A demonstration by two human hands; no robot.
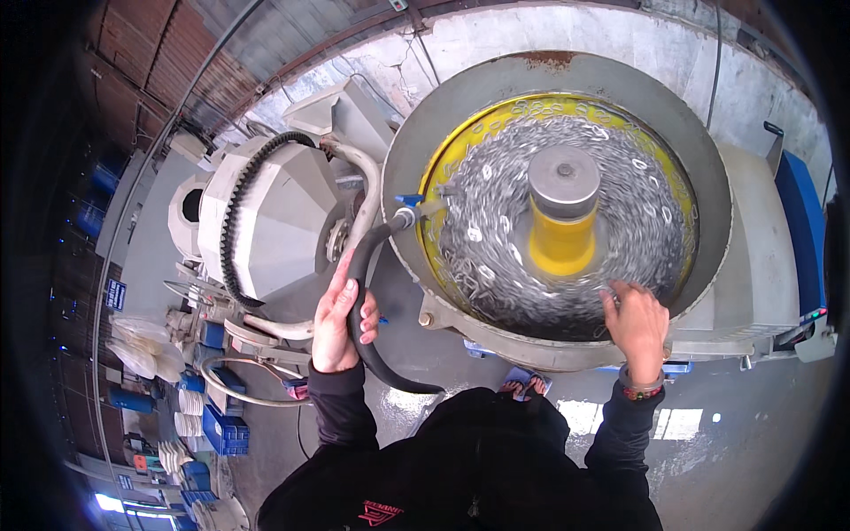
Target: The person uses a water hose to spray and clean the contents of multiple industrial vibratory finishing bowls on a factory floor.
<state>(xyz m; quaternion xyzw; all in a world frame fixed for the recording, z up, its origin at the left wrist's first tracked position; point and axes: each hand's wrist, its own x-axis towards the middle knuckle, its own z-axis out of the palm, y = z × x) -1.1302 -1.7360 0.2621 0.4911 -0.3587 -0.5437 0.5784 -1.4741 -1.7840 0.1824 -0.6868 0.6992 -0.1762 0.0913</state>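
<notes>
A large round bowl machine with a yellow lining holds a mass of small metal links, blurred as if in motion. At its centre stands a yellow post with a grey metal cap. My left hand is closed around a black hose, left of the bowl. The hose runs up to a blue-handled valve at the bowl's left rim. Over the near right part of the bowl is my right hand, thumb apart from its bent fingers, with no object visible in it.
Left of the bowl stands a grey faceted drum with a toothed ring. Blue crates and white sacks sit on the left. A blue panel is at the far right. A whitish wall rises behind the bowl.
</notes>
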